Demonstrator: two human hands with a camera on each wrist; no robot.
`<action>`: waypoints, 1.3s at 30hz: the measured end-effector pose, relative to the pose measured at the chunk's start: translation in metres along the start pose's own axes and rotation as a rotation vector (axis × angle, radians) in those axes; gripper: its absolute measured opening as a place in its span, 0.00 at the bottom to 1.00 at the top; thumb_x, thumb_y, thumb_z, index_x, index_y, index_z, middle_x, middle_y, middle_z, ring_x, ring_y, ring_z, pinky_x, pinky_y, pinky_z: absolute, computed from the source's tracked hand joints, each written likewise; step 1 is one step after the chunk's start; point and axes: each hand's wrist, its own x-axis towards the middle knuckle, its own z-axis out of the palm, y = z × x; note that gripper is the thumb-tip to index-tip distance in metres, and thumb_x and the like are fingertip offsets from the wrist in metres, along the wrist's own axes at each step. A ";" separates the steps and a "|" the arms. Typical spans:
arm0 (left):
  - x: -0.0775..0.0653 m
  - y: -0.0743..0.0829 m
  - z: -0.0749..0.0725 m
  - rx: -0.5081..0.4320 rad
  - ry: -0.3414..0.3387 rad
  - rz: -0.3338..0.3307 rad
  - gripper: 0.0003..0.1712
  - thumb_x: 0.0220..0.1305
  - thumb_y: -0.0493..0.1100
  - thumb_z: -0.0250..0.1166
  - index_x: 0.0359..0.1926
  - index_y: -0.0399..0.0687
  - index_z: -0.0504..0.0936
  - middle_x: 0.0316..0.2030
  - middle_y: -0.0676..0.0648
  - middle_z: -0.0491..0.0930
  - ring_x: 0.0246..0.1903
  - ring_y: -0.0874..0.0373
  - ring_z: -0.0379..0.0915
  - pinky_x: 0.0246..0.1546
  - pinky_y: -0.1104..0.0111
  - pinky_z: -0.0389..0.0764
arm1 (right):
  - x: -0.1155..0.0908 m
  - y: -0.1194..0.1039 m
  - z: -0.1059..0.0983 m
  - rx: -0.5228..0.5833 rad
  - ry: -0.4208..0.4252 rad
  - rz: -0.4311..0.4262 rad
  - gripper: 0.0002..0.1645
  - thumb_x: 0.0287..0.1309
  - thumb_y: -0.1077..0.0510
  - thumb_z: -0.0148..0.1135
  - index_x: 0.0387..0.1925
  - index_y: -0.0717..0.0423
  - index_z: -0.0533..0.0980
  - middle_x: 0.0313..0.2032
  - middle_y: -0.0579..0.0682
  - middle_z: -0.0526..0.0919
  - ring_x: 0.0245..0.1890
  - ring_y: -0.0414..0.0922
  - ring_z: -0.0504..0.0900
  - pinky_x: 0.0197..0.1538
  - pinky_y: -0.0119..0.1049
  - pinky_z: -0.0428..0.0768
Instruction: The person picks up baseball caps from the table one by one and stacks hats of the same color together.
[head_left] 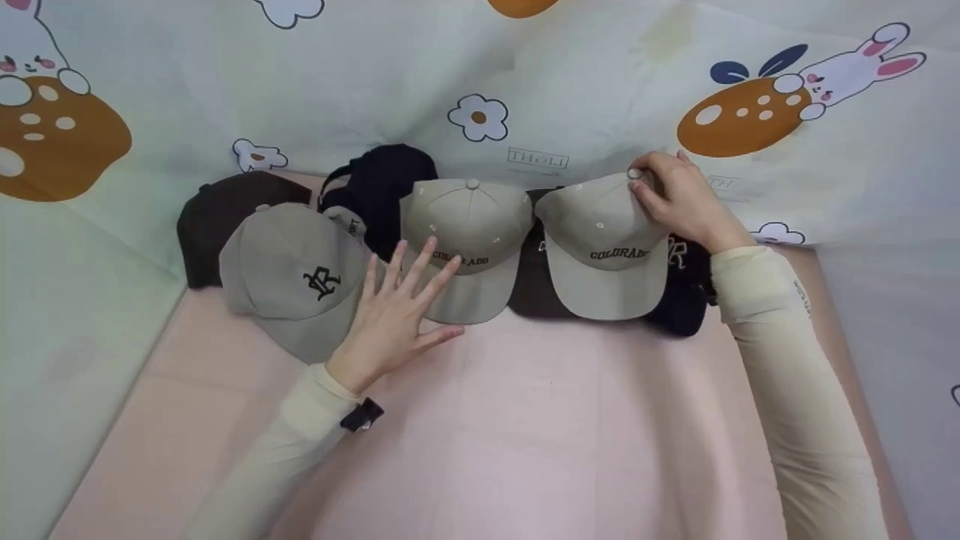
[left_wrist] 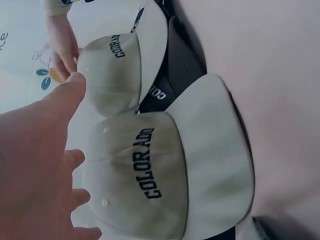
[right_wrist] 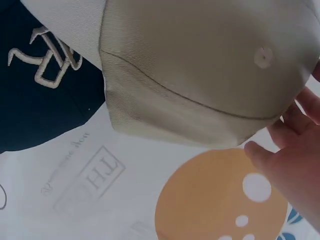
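Note:
Two beige baseball caps lettered COLORADO sit side by side in the head view. My right hand holds the right-hand beige cap at the top of its crown, near the button. In the right wrist view, my thumb lies at the crown's edge with the fingers curled beyond it. My left hand, fingers spread, hovers in front of the other beige cap and overlaps its brim and lettering. A grey cap with a black R-like emblem lies just left of that hand.
A dark brown cap and a navy cap stand behind at the left. Under the right beige cap, a dark grey brim and a navy cap show. A printed cloth wall rises behind the pink tabletop.

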 end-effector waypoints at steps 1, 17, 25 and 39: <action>-0.001 0.001 0.002 -0.004 0.007 0.015 0.49 0.60 0.73 0.53 0.76 0.58 0.53 0.75 0.43 0.42 0.71 0.35 0.36 0.65 0.39 0.36 | -0.001 -0.001 -0.002 0.020 0.010 -0.009 0.11 0.66 0.63 0.55 0.44 0.69 0.74 0.42 0.63 0.78 0.45 0.59 0.75 0.62 0.55 0.62; -0.004 0.012 0.015 -0.072 -0.107 0.070 0.39 0.64 0.60 0.61 0.71 0.51 0.63 0.69 0.37 0.60 0.64 0.34 0.59 0.61 0.35 0.52 | -0.036 -0.039 -0.034 0.128 -0.041 -0.167 0.09 0.62 0.69 0.59 0.45 0.67 0.76 0.40 0.53 0.80 0.38 0.40 0.73 0.44 0.25 0.68; -0.007 0.014 0.018 -0.073 -0.206 0.164 0.35 0.65 0.56 0.62 0.69 0.50 0.66 0.67 0.38 0.64 0.62 0.37 0.63 0.58 0.34 0.56 | -0.053 -0.058 -0.040 0.226 -0.044 -0.141 0.12 0.61 0.70 0.60 0.46 0.63 0.77 0.41 0.49 0.81 0.36 0.38 0.73 0.41 0.25 0.70; -0.011 0.031 0.021 -0.034 -0.246 0.345 0.28 0.65 0.52 0.64 0.62 0.47 0.73 0.55 0.41 0.75 0.54 0.44 0.71 0.55 0.47 0.70 | -0.087 -0.077 -0.008 0.356 -0.170 -0.224 0.13 0.60 0.70 0.61 0.45 0.56 0.77 0.40 0.44 0.80 0.35 0.40 0.75 0.39 0.27 0.72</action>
